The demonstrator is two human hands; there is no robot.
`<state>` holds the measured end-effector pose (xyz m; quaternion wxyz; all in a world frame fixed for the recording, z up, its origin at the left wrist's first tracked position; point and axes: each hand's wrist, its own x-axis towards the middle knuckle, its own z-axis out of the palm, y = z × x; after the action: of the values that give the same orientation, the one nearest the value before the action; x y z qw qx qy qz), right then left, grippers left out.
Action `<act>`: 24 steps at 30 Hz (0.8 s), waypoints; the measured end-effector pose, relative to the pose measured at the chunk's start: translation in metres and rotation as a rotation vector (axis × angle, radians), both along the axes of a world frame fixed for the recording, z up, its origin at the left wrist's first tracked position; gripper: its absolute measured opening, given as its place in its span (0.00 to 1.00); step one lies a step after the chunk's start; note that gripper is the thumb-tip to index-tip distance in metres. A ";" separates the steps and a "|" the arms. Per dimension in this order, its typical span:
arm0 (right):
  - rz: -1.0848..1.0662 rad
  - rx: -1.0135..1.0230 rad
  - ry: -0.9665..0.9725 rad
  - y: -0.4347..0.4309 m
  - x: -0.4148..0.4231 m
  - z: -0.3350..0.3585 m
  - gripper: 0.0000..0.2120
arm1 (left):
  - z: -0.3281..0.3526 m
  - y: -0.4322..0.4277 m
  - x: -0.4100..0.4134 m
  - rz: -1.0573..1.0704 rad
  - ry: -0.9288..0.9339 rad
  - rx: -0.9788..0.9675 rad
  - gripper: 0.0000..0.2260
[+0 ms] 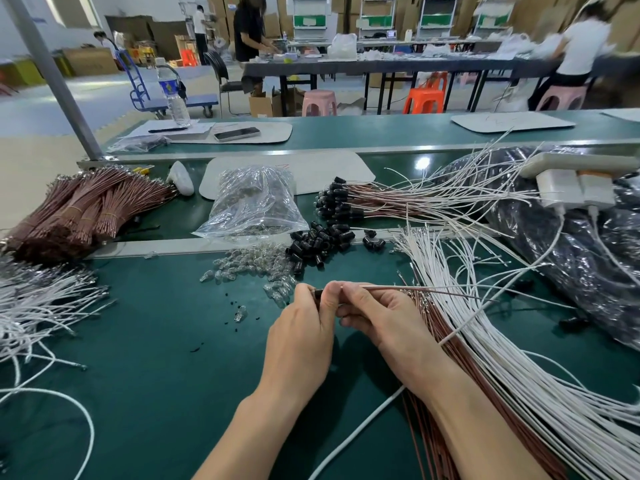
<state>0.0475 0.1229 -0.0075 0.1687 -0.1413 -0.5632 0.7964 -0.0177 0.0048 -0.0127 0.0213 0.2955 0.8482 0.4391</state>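
Observation:
Over the green bench mat (156, 358) my left hand (304, 327) pinches a small black socket (317, 293) between thumb and fingers. My right hand (374, 313) pinches a thin brown wire (415, 290) that runs from the socket out to the right. The two hands touch at the fingertips. Just beyond them lie a heap of small clear glass bulbs (252, 268) and a pile of loose black sockets (318, 244). One single bulb (240, 313) lies left of my left hand.
White wires (502, 358) and brown wires (446, 337) fan out at right. Finished sockets with wires (349, 202) lie behind, beside a clear bag of bulbs (252, 202). Bundled brown wires (79, 209) and loose white wires (34, 306) lie at left. A black plastic bag (571, 258) fills the right.

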 end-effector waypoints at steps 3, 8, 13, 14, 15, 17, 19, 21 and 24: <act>0.001 0.007 0.000 0.000 -0.001 0.000 0.14 | 0.000 0.000 -0.001 -0.008 -0.006 0.000 0.25; 0.026 0.045 0.026 -0.001 0.001 0.000 0.12 | 0.000 0.001 0.000 -0.003 0.015 -0.024 0.24; 0.056 0.026 0.040 0.001 0.002 0.001 0.12 | 0.000 0.003 0.000 -0.014 0.038 -0.055 0.22; 0.060 0.024 0.044 0.000 0.001 0.001 0.12 | 0.000 0.002 0.000 -0.018 0.028 -0.042 0.23; 0.061 0.020 0.050 -0.001 0.001 0.001 0.12 | 0.000 0.002 -0.001 -0.016 0.011 -0.019 0.24; 0.032 0.039 0.053 -0.003 0.000 0.001 0.13 | 0.000 0.002 0.000 0.009 -0.011 0.036 0.24; -0.017 0.092 0.038 -0.004 -0.001 0.001 0.12 | -0.001 0.003 0.000 0.058 0.022 0.059 0.22; -0.056 0.131 0.038 -0.004 -0.001 -0.001 0.09 | -0.002 0.005 0.000 0.108 0.073 0.037 0.23; -0.128 0.114 0.048 -0.004 -0.002 -0.002 0.10 | -0.004 0.006 0.000 0.155 0.141 -0.054 0.24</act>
<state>0.0455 0.1188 -0.0097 0.2406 -0.1479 -0.5931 0.7540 -0.0178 0.0107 -0.0170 -0.0646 0.2586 0.8793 0.3947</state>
